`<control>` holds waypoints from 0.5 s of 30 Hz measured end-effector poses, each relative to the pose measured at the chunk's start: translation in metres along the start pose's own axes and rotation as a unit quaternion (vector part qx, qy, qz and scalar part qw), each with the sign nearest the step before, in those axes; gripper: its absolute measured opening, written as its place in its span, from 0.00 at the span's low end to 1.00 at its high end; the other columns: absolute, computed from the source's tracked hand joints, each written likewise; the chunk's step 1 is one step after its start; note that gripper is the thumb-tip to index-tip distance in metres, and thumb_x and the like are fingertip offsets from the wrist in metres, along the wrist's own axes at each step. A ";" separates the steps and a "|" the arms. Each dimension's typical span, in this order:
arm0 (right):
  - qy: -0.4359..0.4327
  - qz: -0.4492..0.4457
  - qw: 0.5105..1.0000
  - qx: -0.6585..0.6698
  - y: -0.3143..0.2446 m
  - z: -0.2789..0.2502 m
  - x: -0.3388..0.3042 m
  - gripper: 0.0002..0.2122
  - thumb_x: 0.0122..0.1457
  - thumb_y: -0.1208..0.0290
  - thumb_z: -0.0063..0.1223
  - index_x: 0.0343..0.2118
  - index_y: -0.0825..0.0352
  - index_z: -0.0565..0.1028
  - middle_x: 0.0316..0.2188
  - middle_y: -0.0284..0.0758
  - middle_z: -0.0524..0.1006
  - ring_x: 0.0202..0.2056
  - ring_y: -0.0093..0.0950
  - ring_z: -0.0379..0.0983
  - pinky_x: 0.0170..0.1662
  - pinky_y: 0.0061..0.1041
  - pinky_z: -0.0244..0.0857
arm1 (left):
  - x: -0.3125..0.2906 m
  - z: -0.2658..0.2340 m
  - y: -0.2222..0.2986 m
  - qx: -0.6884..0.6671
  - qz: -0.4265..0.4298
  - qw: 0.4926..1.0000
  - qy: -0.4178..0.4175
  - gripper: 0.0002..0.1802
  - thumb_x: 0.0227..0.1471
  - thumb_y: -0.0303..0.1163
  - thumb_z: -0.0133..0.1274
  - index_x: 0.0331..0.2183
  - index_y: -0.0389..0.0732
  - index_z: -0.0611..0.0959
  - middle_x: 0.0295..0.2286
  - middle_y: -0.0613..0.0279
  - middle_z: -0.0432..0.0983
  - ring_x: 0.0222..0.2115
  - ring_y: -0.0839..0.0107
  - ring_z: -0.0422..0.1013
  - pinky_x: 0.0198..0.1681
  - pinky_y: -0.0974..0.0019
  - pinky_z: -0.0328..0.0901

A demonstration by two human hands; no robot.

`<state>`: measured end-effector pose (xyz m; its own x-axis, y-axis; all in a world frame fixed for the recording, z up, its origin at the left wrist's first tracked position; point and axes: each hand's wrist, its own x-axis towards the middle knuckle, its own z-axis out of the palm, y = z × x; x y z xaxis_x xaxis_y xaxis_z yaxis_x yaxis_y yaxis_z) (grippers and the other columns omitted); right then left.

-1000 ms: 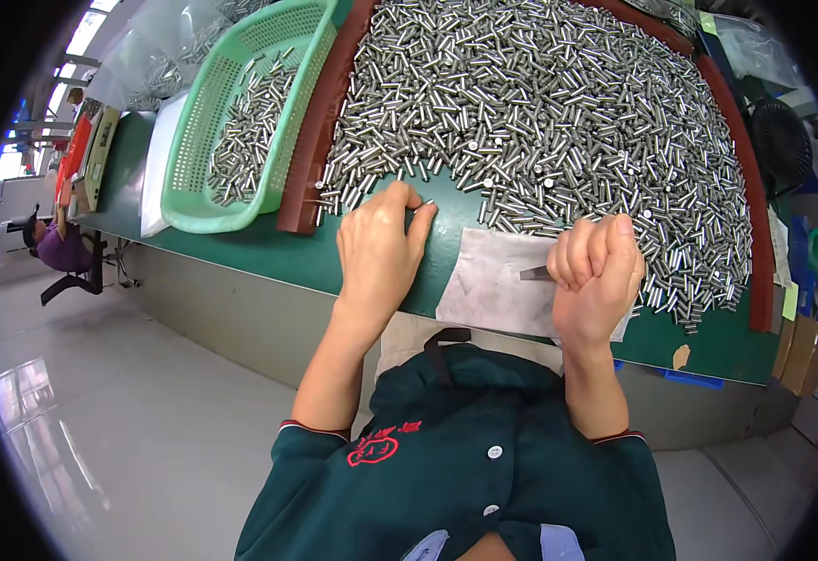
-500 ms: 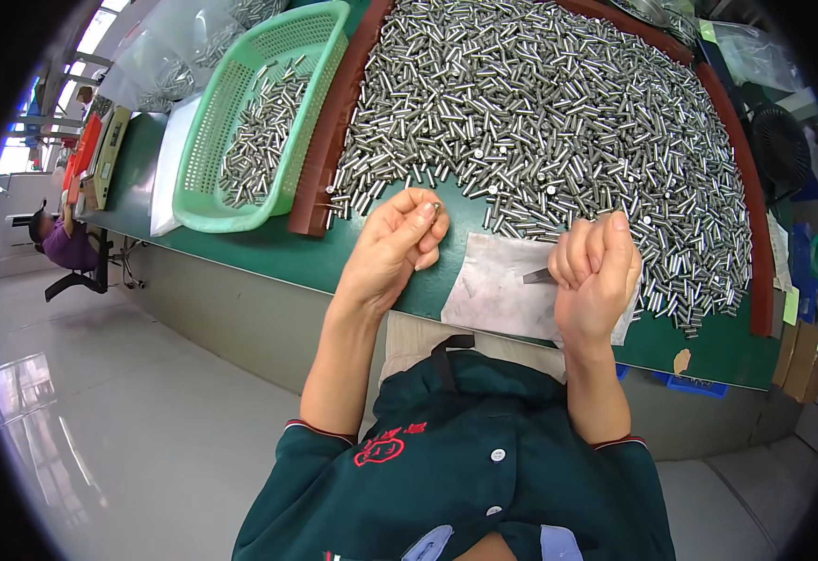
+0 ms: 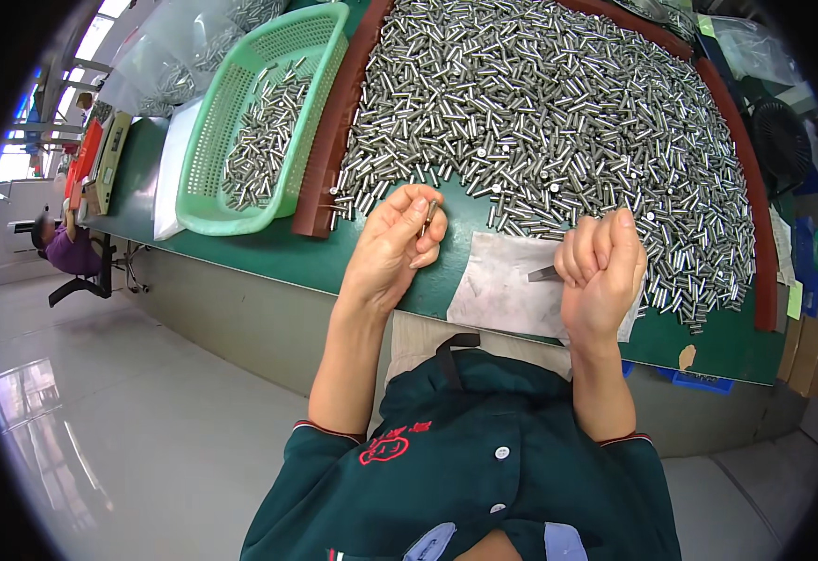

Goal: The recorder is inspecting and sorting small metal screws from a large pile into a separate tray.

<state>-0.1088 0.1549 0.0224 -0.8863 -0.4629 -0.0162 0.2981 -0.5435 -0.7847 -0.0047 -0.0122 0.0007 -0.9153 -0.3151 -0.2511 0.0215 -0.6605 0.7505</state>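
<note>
Between the thumb and fingers of my left hand (image 3: 398,236) is a small metal pin (image 3: 428,215), tilted upward. My right hand (image 3: 600,271) is closed in a fist around a tool with a flat grey blade (image 3: 545,274); its handle is hidden in my palm. The blade points left, over a smudged white cloth (image 3: 502,280) at the table's front edge. Beyond both hands spreads a wide heap of shiny metal pins (image 3: 540,103), a few of them standing on end.
Left of the heap, a green perforated basket (image 3: 205,168) holds more pins. Dark red rails (image 3: 313,201) border the heap on the green table (image 3: 268,262). A black fan (image 3: 779,140) stands at the right. Far left, a person in purple (image 3: 74,249) sits on a chair.
The pin in my left hand has turned, so more of its length shows. My right hand keeps its grip on the bladed tool. The whole view has shifted slightly.
</note>
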 end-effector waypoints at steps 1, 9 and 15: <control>0.002 -0.001 1.000 0.000 0.000 0.000 0.000 0.19 0.59 0.66 0.30 0.10 0.62 0.52 0.07 0.27 0.52 0.09 0.15 0.42 0.12 0.16 0.37 | 0.000 0.000 0.001 -0.007 -0.003 1.000 -0.005 0.08 0.53 0.32 0.40 0.33 0.38 0.70 0.19 0.64 0.65 0.16 0.84 0.55 0.14 0.82 0.49; 0.004 0.000 1.000 0.006 -0.001 0.001 0.000 0.19 0.59 0.67 0.29 0.10 0.62 0.52 0.06 0.28 0.53 0.09 0.15 0.42 0.12 0.16 0.37 | 0.001 0.000 0.002 0.002 -0.009 1.000 0.010 0.10 0.54 0.33 0.39 0.35 0.37 0.69 0.21 0.58 0.69 0.16 0.83 0.57 0.14 0.81 0.50; 0.005 -0.002 1.000 -0.011 0.000 -0.002 0.001 0.19 0.59 0.67 0.30 0.10 0.62 0.52 0.06 0.27 0.52 0.09 0.15 0.42 0.12 0.16 0.38 | 0.002 0.003 0.003 -0.029 0.040 0.997 0.059 0.11 0.53 0.36 0.41 0.26 0.39 0.71 0.19 0.64 0.65 0.16 0.82 0.56 0.17 0.78 0.51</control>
<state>-0.1103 0.1560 0.0216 -0.8915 -0.4527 -0.0189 0.2858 -0.5295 -0.7987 -0.0079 -0.0129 0.0044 -0.8566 -0.4429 -0.2648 0.1179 -0.6675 0.7352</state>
